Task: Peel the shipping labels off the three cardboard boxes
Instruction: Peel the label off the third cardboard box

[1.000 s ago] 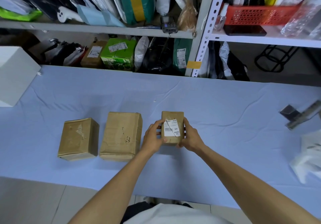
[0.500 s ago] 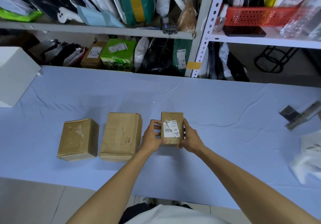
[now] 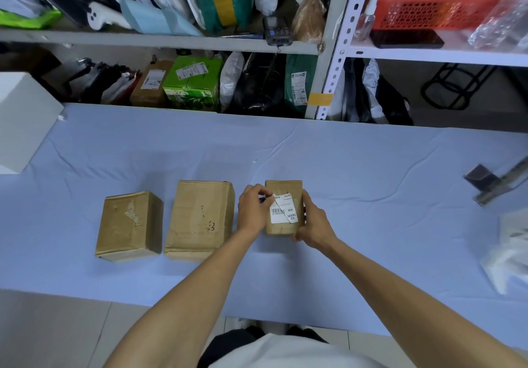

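Observation:
Three brown cardboard boxes stand in a row on the blue cloth. The left box (image 3: 128,224) bears only torn label scraps. The middle box (image 3: 200,219) has pen marks and no label. The small right box (image 3: 284,187) carries a white shipping label (image 3: 284,212) with a barcode, torn across and lifting at its top left. My left hand (image 3: 253,212) pinches that lifted corner. My right hand (image 3: 313,220) grips the box's right side and near corner.
A white block (image 3: 23,122) sits at the far left of the table (image 3: 371,184). A metal tool (image 3: 497,182) and crumpled white plastic (image 3: 511,256) lie at the right. Packed shelves (image 3: 160,39) rise behind the table.
My left hand has shifted up along the box's left side to the label's top corner, which now lifts. My right hand slid slightly down the right side. The boxes stayed put.

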A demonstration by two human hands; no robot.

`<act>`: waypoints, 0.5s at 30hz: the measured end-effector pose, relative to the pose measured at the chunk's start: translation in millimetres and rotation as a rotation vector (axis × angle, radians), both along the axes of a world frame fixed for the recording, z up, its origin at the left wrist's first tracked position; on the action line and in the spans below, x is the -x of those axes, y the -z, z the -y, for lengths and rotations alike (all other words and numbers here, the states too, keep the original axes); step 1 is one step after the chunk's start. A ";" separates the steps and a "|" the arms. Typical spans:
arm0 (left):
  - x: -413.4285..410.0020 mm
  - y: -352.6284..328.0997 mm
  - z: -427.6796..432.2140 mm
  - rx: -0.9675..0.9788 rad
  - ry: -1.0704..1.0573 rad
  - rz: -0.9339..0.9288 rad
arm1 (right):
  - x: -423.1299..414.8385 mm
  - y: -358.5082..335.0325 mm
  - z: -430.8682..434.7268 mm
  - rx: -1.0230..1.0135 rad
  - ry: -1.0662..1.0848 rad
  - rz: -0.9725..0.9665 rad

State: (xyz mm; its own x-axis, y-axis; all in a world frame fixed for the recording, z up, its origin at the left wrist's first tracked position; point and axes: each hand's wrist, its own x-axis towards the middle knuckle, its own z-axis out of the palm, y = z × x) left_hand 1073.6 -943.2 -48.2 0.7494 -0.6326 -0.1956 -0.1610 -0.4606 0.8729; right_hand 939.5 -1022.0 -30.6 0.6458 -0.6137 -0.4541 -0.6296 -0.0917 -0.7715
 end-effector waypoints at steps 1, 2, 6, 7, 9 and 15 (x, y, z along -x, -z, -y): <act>-0.1 1.3 0.7 -0.007 0.006 0.019 | -0.2 0.7 0.1 -0.005 0.022 0.000; -0.5 2.3 1.6 -0.014 0.014 0.037 | -0.2 0.5 0.5 -0.010 0.036 -0.003; -2.0 3.1 5.1 -0.086 0.055 0.112 | -1.8 -4.0 0.9 -0.004 0.007 -0.011; -1.8 3.5 5.7 -0.104 0.060 0.124 | -1.1 -4.4 1.0 0.004 -0.002 -0.017; -1.0 3.4 7.1 -0.133 0.053 0.137 | -0.8 -4.0 0.9 0.015 -0.019 -0.025; -3.5 3.2 8.1 -0.150 0.090 0.085 | -5.3 -2.9 2.0 0.025 -0.029 -0.066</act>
State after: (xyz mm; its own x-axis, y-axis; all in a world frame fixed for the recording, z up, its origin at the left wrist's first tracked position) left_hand 1077.1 -951.3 -51.4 0.7091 -0.6663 -0.2308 -0.2777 -0.5647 0.7772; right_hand 944.8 -1024.0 -27.6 0.6329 -0.6067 -0.4810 -0.6758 -0.1298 -0.7256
